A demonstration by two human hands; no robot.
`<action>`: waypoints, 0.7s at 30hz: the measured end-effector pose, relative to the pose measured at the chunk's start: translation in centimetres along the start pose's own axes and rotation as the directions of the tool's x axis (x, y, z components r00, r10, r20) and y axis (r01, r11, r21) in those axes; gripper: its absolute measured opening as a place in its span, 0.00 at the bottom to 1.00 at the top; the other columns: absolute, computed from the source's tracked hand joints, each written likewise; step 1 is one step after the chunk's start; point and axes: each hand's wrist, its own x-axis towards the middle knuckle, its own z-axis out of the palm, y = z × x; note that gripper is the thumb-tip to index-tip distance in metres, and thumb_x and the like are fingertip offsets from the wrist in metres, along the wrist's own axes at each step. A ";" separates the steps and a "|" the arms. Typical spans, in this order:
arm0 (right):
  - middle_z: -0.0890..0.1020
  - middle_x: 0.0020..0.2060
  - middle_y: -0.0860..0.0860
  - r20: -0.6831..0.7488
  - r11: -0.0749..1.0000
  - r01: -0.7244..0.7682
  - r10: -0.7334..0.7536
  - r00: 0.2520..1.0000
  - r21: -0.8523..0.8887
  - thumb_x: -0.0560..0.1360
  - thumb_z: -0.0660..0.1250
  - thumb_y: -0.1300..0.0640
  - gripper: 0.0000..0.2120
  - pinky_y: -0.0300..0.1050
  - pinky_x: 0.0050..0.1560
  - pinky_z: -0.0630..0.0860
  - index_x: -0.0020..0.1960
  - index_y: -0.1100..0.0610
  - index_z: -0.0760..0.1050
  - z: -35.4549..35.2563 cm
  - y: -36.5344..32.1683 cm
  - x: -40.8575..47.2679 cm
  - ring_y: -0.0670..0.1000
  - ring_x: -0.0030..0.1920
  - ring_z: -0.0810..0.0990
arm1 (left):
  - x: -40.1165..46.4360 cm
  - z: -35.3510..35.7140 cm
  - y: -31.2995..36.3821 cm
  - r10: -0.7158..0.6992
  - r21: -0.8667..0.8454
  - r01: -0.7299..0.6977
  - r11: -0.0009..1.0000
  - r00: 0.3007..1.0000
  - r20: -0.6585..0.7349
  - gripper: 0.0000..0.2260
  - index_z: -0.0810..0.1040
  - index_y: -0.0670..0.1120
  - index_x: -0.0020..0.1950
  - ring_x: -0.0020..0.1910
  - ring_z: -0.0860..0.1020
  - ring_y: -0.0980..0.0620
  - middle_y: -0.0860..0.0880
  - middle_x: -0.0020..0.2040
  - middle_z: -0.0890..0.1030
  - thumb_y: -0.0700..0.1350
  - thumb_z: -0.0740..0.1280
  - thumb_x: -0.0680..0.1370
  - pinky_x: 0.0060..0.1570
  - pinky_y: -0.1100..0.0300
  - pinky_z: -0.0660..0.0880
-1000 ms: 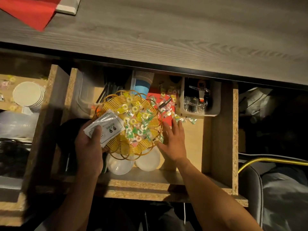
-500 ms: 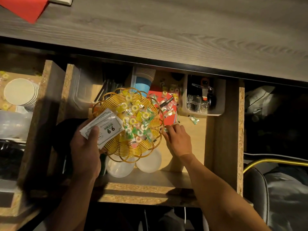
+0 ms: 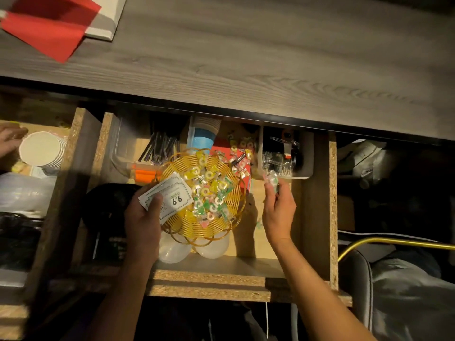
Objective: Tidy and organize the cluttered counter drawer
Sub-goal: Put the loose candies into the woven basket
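Open drawer (image 3: pixel 317 217) under the grey wood-grain desk (image 3: pixel 246 57), seen from above. Left hand (image 3: pixel 144 222) at the near left rim of a yellow wire basket (image 3: pixel 236 215), thumb pressing a small stack of white cards (image 3: pixel 168 196) marked "9.9" against the curled fingers. Basket heaped with wrapped ring candies (image 3: pixel 209 193) in yellow, green and pink. Right hand (image 3: pixel 278 212) raised just right of the basket, fingertips pinching a few wrapped candies (image 3: pixel 272 180). More candies loose (image 3: pixel 240 153) on a red item (image 3: pixel 221 150) at the far side. Two translucent round lids (image 3: pixel 192 247) under the basket's near edge. Far left in the drawer, a clear tray with dark utensils (image 3: pixel 160 148); beside it, stacked paper cups (image 3: pixel 205 134); far right, a white bin of small clear items (image 3: pixel 283 161). Red paper (image 3: pixel 46 28) on the desk, far left. Another hand (image 3: pixel 9 139) by a stack of white cups (image 3: pixel 40 151) in the neighbouring compartment on the left.
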 end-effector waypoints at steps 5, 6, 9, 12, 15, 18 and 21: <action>0.79 0.42 0.45 0.001 0.979 0.107 -0.108 0.994 0.176 0.82 0.60 0.52 0.10 0.35 0.37 0.72 0.57 0.55 0.75 -1.0 -6.6 -1.1 0.42 0.40 0.77 | -0.9 1.8 -0.4 -0.019 0.022 0.018 1.000 0.999 0.034 0.13 0.75 0.45 0.66 0.54 0.82 0.52 0.48 0.57 0.82 0.44 0.62 0.82 0.49 0.55 0.80; 0.79 0.43 0.45 0.071 0.979 0.100 -0.114 0.991 0.178 0.82 0.60 0.53 0.09 0.35 0.38 0.73 0.57 0.56 0.75 -0.8 -7.6 -1.5 0.42 0.41 0.77 | -1.0 2.0 -0.5 -0.012 0.023 0.011 1.000 0.999 0.041 0.13 0.75 0.44 0.66 0.54 0.82 0.52 0.48 0.57 0.83 0.43 0.62 0.82 0.46 0.59 0.80; 0.77 0.48 0.45 0.311 0.995 0.091 -0.102 0.945 0.048 0.81 0.62 0.51 0.13 0.40 0.48 0.76 0.64 0.53 0.75 0.4 -9.1 -2.0 0.41 0.48 0.76 | -1.4 2.8 -0.8 -0.004 0.030 0.002 1.000 0.998 0.058 0.13 0.75 0.45 0.67 0.54 0.82 0.55 0.50 0.57 0.82 0.43 0.62 0.82 0.44 0.63 0.79; 0.72 0.51 0.46 0.482 0.995 0.070 -0.027 0.876 -0.070 0.79 0.65 0.44 0.22 0.39 0.56 0.72 0.70 0.50 0.73 0.4 -9.0 -1.9 0.44 0.53 0.72 | -1.5 3.1 -0.9 -0.012 0.018 0.011 1.000 0.998 0.055 0.12 0.76 0.46 0.65 0.54 0.82 0.52 0.49 0.57 0.82 0.43 0.63 0.82 0.48 0.57 0.79; 0.76 0.56 0.43 0.425 0.994 0.084 -0.105 0.899 0.068 0.81 0.60 0.46 0.18 0.34 0.61 0.69 0.64 0.52 0.79 -1.1 -8.9 -2.0 0.41 0.59 0.73 | -1.4 3.0 -0.7 -0.011 0.019 0.010 1.000 1.000 0.028 0.11 0.76 0.46 0.64 0.54 0.82 0.54 0.49 0.57 0.82 0.43 0.64 0.82 0.50 0.56 0.79; 0.83 0.48 0.47 0.013 0.981 -0.039 0.037 0.999 0.188 0.81 0.60 0.55 0.12 0.32 0.50 0.72 0.53 0.53 0.83 -2.4 -6.5 -1.2 0.40 0.50 0.78 | -1.1 2.8 -0.5 0.002 0.035 -0.003 0.999 1.000 0.006 0.11 0.76 0.46 0.64 0.54 0.81 0.55 0.48 0.58 0.81 0.43 0.64 0.82 0.53 0.52 0.79; 0.82 0.52 0.50 -0.147 0.945 -0.319 0.325 0.934 0.068 0.80 0.63 0.60 0.10 0.45 0.57 0.76 0.58 0.55 0.80 -2.1 -0.3 0.9 0.44 0.54 0.79 | -0.6 2.4 -0.4 0.012 0.024 -0.012 1.000 1.000 -0.020 0.12 0.77 0.47 0.65 0.54 0.81 0.53 0.50 0.56 0.82 0.44 0.64 0.82 0.54 0.51 0.78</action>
